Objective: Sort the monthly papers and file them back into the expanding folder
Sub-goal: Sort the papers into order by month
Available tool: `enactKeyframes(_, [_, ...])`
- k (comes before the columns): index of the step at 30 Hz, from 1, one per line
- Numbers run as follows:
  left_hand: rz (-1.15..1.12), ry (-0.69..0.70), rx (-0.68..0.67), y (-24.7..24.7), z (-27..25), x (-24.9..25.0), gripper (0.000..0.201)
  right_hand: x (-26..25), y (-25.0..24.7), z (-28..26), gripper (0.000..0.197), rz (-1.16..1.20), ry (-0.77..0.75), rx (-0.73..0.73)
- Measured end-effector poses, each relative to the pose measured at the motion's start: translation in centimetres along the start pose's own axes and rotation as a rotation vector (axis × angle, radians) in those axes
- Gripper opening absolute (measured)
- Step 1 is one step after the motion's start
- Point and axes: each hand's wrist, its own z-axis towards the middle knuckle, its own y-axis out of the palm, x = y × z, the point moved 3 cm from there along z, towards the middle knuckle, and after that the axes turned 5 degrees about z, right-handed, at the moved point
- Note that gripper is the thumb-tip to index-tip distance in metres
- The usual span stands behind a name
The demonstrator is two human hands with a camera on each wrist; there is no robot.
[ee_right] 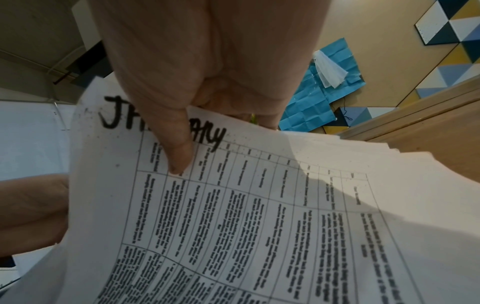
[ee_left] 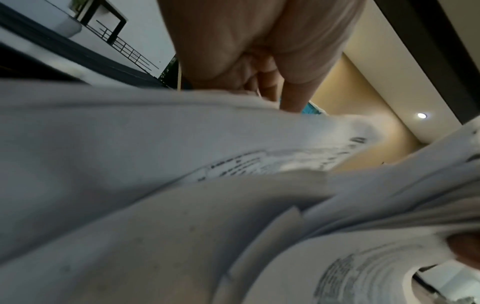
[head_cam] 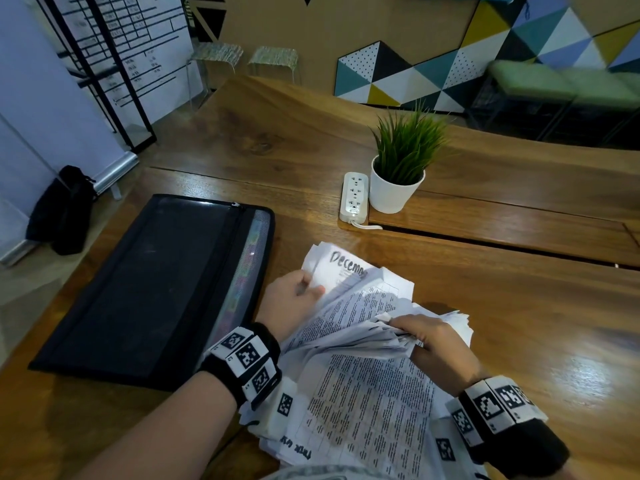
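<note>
A loose stack of white printed papers [head_cam: 363, 375] lies curled on the wooden table [head_cam: 502, 306] in front of me. My left hand [head_cam: 298, 299] pinches the edge of a sheet headed "Decem..." [head_cam: 343, 261] at the far end of the pile. My right hand [head_cam: 429, 341] grips a curled bundle of sheets from the right side. In the right wrist view its thumb [ee_right: 179, 148] presses on a table-printed sheet headed January [ee_right: 233, 216]. The black expanding folder [head_cam: 152, 289] lies flat to the left, its coloured tabs [head_cam: 242, 289] showing along the right edge.
A white power strip [head_cam: 354, 197] and a potted green plant [head_cam: 401, 168] stand behind the papers. A raised wooden panel [head_cam: 519, 216] runs to the right. A black bag [head_cam: 65, 209] sits on the floor at the left.
</note>
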Motion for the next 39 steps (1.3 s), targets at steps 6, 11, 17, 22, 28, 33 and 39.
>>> enactKeyframes(6, [0.105, 0.177, 0.027, -0.7, -0.7, 0.4, 0.046, 0.4, 0.2, 0.1, 0.04, -0.016, 0.014, -0.004])
enactKeyframes(11, [0.181, 0.212, 0.014, -0.5, -1.1, 0.8, 0.029, 0.7, 0.3, 0.0, 0.044, -0.035, -0.01, 0.003])
enactKeyframes(17, [0.248, 0.237, 0.05, -0.5, -0.8, 1.0, 0.03, 0.3, 0.2, 0.0, 0.043, -0.015, -0.025, 0.029])
enactKeyframes(22, [0.311, 0.093, -0.118, 0.6, 1.0, -2.2, 0.052, 0.2, 0.2, 0.0, 0.047, 0.013, -0.009, 0.022])
enactKeyframes(28, [0.348, 0.031, -0.015, 0.1, 2.2, -3.5, 0.034, 0.4, 0.1, -0.2, 0.055, 0.029, -0.01, 0.032])
enactKeyframes(33, [0.353, -0.02, 0.215, -4.6, 2.6, -1.1, 0.032, 1.2, 0.2, -0.1, 0.06, 0.023, -0.007, 0.003])
enactKeyframes(39, [0.364, 0.055, 0.475, -12.8, 2.3, 4.3, 0.036, 0.6, 0.1, -0.1, 0.06, 0.03, -0.035, 0.052])
